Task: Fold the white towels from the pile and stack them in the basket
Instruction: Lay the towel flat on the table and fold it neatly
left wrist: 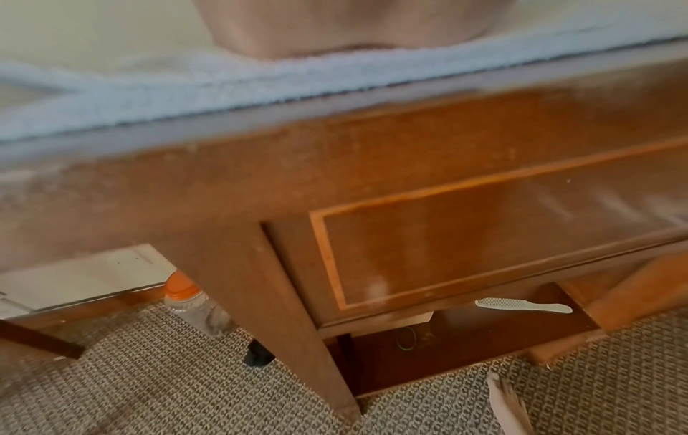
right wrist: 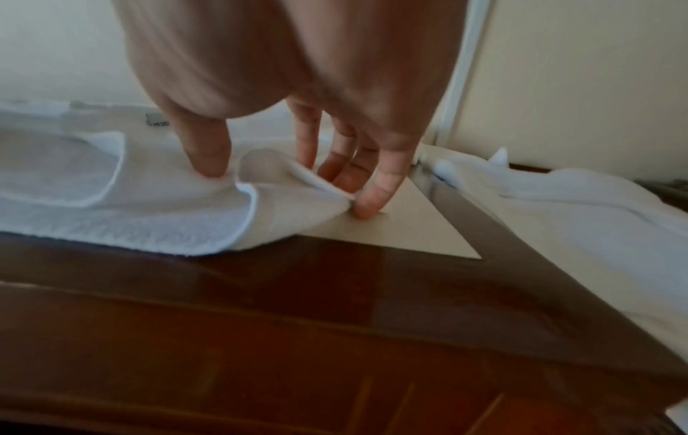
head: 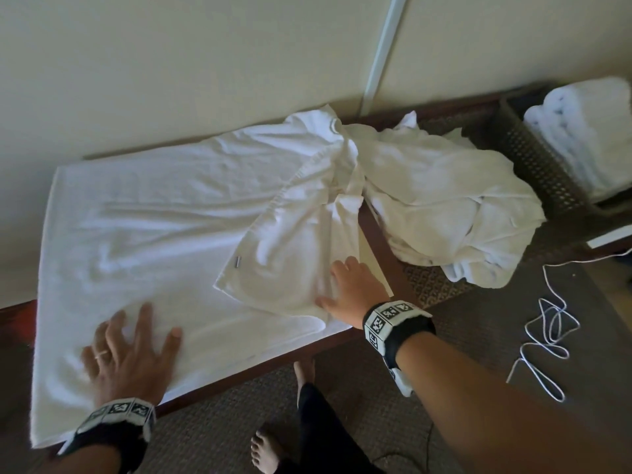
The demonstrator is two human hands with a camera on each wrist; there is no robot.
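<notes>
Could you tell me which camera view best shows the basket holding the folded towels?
The head view shows it best: the dark woven basket stands at the far right with folded white towels stacked inside. The left wrist view shows only the table's front and the carpet; the right wrist view shows the right hand on a towel, no basket.

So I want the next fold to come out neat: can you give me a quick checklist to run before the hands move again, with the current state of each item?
1. Spread towel lies flat on the table: not ok, its right end is flopped back over itself and bunched.
2. Left hand pins the near edge: ok, palm flat, fingers spread on the cloth.
3. Right hand has the folded-over flap: ok, its fingertips are at the flap's edge.
4. Towel is clear of the pile: cannot tell, the cloths meet at the table's right end.
5. Basket has room: cannot tell, folded towels already fill the visible part.
</notes>
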